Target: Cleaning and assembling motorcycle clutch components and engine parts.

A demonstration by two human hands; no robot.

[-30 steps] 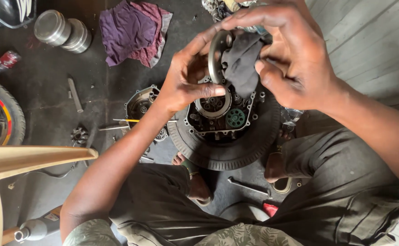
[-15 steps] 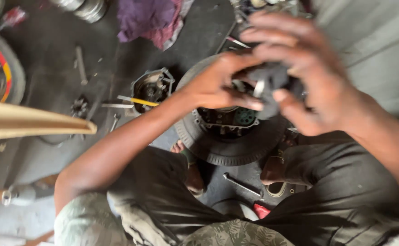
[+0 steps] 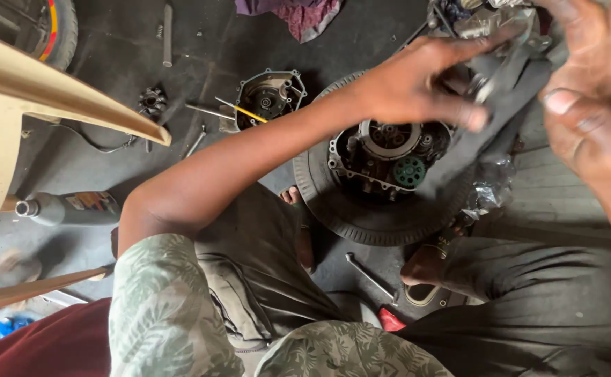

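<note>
- the person is sitting low over the dark floor [image 3: 110, 91], knees spread, so the work is lying between the legs within easy reach.
- a tyre [image 3: 361, 220] is lying flat there, serving as a cradle: the engine [image 3: 389, 157] is resting in its centre, open side up, with a round clutch and a green gear showing.
- the left hand [image 3: 407, 87] is reaching across above the engine, fingers bent around a dark part [image 3: 497, 77] held up near the camera; blur is hiding exactly how tightly it is gripping.
- the right hand [image 3: 588, 105] is closing in from the right, fingers curled, thumb toward the same part, seemingly steadying it; whether it is truly clamping it cannot be told.
- the part is therefore sitting in the air between both hands, above the engine's far edge, close to the eyes for inspection.
- an engine cover [image 3: 269, 96] is lying inside-up on the floor left of the tyre, well apart from the hands.
- a bottle [image 3: 68, 208] is lying on its side by the left elbow.
- a purple rag [image 3: 298, 12] is lying at the top edge.
- a yellow screwdriver [image 3: 239, 109] is resting across the cover's edge.
- a spanner [image 3: 372, 278] is lying below the tyre, between the feet.
</note>
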